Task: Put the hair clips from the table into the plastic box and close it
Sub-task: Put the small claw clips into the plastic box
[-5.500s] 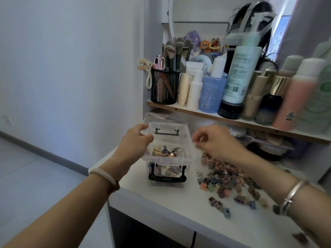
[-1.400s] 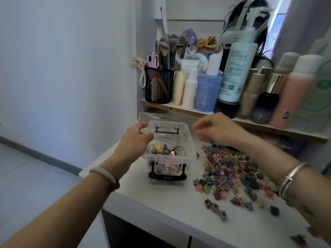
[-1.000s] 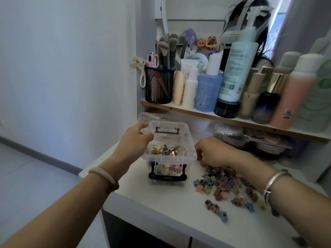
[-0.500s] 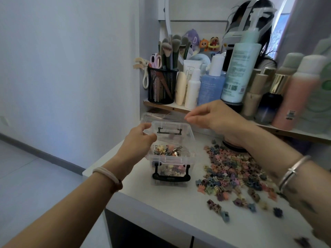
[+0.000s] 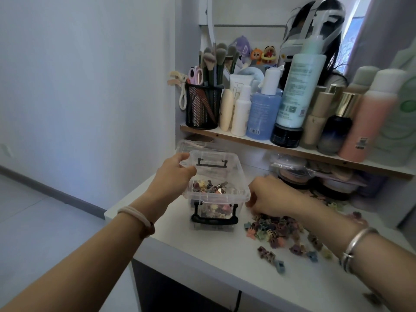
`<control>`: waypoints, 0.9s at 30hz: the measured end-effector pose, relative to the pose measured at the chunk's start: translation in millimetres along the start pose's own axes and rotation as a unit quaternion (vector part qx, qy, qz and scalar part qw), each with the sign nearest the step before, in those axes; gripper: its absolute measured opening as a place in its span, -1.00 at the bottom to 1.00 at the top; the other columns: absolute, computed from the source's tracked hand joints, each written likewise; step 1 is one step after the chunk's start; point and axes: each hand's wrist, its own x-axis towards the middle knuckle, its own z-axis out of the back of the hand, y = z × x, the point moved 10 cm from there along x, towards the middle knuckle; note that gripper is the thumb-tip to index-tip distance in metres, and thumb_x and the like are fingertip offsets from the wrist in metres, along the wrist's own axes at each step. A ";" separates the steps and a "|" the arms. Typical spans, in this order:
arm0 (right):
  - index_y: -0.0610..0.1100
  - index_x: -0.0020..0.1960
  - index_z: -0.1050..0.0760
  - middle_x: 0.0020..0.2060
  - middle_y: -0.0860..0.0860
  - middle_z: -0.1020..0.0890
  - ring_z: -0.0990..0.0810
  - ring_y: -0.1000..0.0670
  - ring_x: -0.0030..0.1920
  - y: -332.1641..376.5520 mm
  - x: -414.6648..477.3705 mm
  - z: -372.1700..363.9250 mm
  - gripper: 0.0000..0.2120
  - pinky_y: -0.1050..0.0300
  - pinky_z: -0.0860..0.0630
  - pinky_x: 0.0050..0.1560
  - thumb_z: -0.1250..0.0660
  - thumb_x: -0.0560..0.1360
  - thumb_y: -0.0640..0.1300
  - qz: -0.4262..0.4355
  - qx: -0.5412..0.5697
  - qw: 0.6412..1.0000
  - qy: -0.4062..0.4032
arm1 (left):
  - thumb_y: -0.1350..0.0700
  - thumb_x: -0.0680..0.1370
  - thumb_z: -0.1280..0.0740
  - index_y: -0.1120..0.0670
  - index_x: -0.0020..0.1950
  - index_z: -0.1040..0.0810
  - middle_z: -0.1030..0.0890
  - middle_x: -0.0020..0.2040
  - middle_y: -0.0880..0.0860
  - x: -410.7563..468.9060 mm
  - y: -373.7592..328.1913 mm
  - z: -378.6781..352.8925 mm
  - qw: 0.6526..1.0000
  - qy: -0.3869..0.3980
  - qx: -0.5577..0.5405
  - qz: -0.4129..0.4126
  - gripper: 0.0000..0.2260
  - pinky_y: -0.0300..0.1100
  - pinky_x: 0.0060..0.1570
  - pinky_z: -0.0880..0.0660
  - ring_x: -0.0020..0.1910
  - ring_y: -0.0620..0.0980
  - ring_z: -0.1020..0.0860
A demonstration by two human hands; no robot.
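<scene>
A clear plastic box [image 5: 216,188] stands open near the left end of the white counter [image 5: 202,251], with a black latch handle on its near side and a heap of small clips already lying inside. The left hand [image 5: 173,176] grips the box's left rim, thumb over the edge and fingers curled round the outside. The lid [image 5: 191,146] lies just behind the box, under the shelf [image 5: 292,147]. The right hand [image 5: 270,197] is lowered onto the counter just right of the box, fingers curled down at the near edge of the loose hair clips [image 5: 276,228]; whether it has pinched one cannot be told, since the fingertips are hidden. The clips spread in a multicoloured scatter to the right, some passing under the right forearm. The shelf above carries bottles and a black mesh cup [image 5: 203,106] of brushes.
</scene>
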 end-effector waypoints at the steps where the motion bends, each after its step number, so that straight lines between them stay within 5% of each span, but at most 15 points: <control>1: -0.07 -0.32 -0.55 -0.34 0.05 -0.52 -0.48 0.01 -0.18 0.5 -0.2 -0.5 -0.79 0.30 -0.35 -0.32 -0.30 0.42 -0.32 -0.002 -0.005 1.000 -0.003 | 0.20 0.57 -0.18 0.09 0.42 -0.29 -0.47 0.25 0.23 -0.7 -0.3 -0.2 1.000 0.001 0.000 0.000 -0.59 -0.10 0.04 -0.38 0.15 0.19 -0.48; 5: -0.15 -0.13 -0.61 -0.26 0.02 -0.59 -0.51 0.10 -0.26 -10.8 -4.3 33.8 -0.88 0.31 -0.40 -0.27 -0.33 0.46 -0.31 -0.035 0.104 0.988 -0.113 | 0.20 0.57 -0.18 0.10 0.43 -0.29 -0.47 0.26 0.24 -4.0 -1.6 0.3 1.000 -0.001 0.008 -0.005 -0.59 -0.09 0.04 -0.39 0.21 0.22 -0.47; 7: -0.10 -0.20 -0.57 -0.26 0.04 -0.61 -0.55 0.12 -0.27 -16.8 -13.0 69.5 -0.89 0.33 -0.47 -0.27 -0.37 0.44 -0.28 -0.037 0.293 0.935 -0.195 | 0.20 0.57 -0.18 0.09 0.43 -0.28 -0.46 0.26 0.24 -5.1 -1.8 0.7 1.000 -0.001 0.012 -0.005 -0.59 -0.06 0.08 -0.40 0.21 0.22 -0.47; 9: -0.06 -0.23 -0.55 -0.26 0.02 -0.62 -0.58 0.10 -0.26 -7.5 -15.8 88.0 -0.86 0.32 -0.58 -0.26 -0.39 0.42 -0.28 0.003 0.470 0.862 -0.191 | 0.20 0.57 -0.18 0.09 0.43 -0.28 -0.46 0.28 0.24 -6.1 -1.6 1.3 1.000 -0.002 0.014 -0.002 -0.59 -0.04 0.12 -0.41 0.22 0.23 -0.47; 10: -0.06 -0.22 -0.55 -0.26 0.02 -0.62 -0.59 0.11 -0.26 1.4 -16.2 91.3 -0.87 0.34 -0.58 -0.24 -0.38 0.43 -0.27 0.022 0.494 0.852 -0.171 | 0.21 0.57 -0.18 0.09 0.43 -0.29 -0.45 0.28 0.24 -7.0 -1.6 1.6 1.000 -0.002 0.016 -0.001 -0.59 -0.03 0.12 -0.41 0.23 0.23 -0.46; 15: -0.13 -0.06 -0.55 -0.25 0.02 -0.60 -0.58 0.09 -0.25 -3.4 -18.1 74.1 -0.94 0.28 -0.57 -0.19 -0.33 0.48 -0.23 -0.009 0.390 0.911 -0.135 | 0.21 0.57 -0.19 0.10 0.43 -0.30 -0.47 0.27 0.24 -11.5 -2.6 4.0 1.000 0.001 0.030 -0.006 -0.59 -0.11 0.02 -0.38 0.13 0.17 -0.49; 20: -0.14 0.04 -0.56 -0.18 0.04 -0.62 -0.59 0.07 -0.21 -2.2 -26.1 -2.2 -0.82 0.25 -0.54 -0.15 -0.37 0.46 -0.11 -0.032 0.136 0.987 0.075 | 0.21 0.57 -0.19 0.10 0.43 -0.30 -0.50 0.12 0.22 -13.3 -3.0 5.4 0.999 0.003 0.033 -0.003 -0.59 -0.04 0.12 -0.41 0.05 0.15 -0.49; 27: -0.17 0.01 -0.61 -0.15 0.00 -0.59 -0.46 0.11 -0.27 18.1 -24.4 -9.8 -0.84 0.34 -0.34 -0.36 -0.35 0.47 -0.13 0.018 0.039 0.998 0.054 | 0.22 0.57 -0.19 0.10 0.42 -0.30 -0.47 0.26 0.25 -17.0 -2.2 6.2 0.999 0.006 0.034 0.000 -0.59 -0.02 0.15 -0.41 0.15 0.18 -0.48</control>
